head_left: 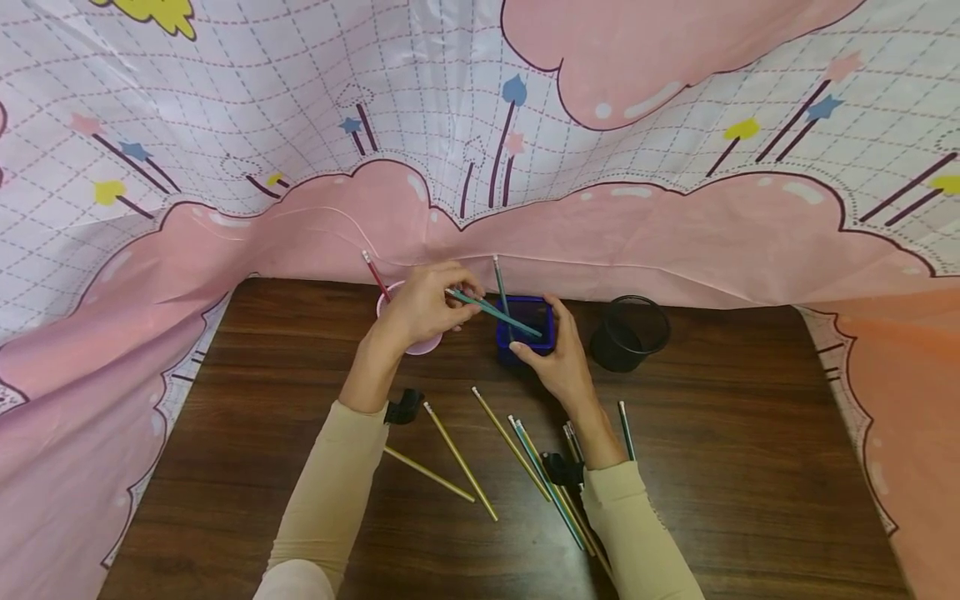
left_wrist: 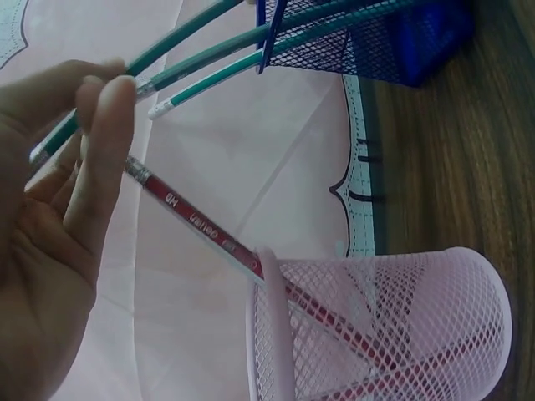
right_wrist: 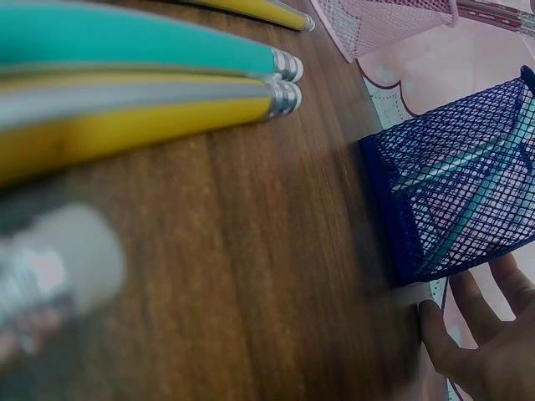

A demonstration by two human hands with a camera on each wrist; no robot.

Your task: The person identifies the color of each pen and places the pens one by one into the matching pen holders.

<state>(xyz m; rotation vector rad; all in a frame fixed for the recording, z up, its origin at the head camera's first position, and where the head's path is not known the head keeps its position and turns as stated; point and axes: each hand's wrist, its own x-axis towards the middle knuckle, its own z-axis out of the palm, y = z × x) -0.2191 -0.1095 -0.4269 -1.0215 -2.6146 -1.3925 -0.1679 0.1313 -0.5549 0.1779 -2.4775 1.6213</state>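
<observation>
My left hand [head_left: 431,307] pinches a green pencil [left_wrist: 180,35] between thumb and fingers, above the blue mesh pencil holder [head_left: 501,348]. A second green pencil [left_wrist: 209,68] has its end at the fingertips. Another green pencil [head_left: 500,283] leans in the blue holder, its white eraser up. With thumb and fingers spread round its near and right sides, my right hand [head_left: 564,362] holds the blue holder. Beside the left hand stands a pink mesh cup [left_wrist: 376,276] with a red pencil [left_wrist: 201,224] leaning out. The left hand partly hides this cup in the head view.
A black mesh cup [head_left: 628,333] stands to the right of the blue holder. Several yellow pencils [head_left: 459,458] and a teal pencil [head_left: 551,487] lie on the brown wooden table [head_left: 750,467]. A dark green pencil [head_left: 626,431] lies by the right forearm. Patterned cloth [head_left: 300,233] hangs behind.
</observation>
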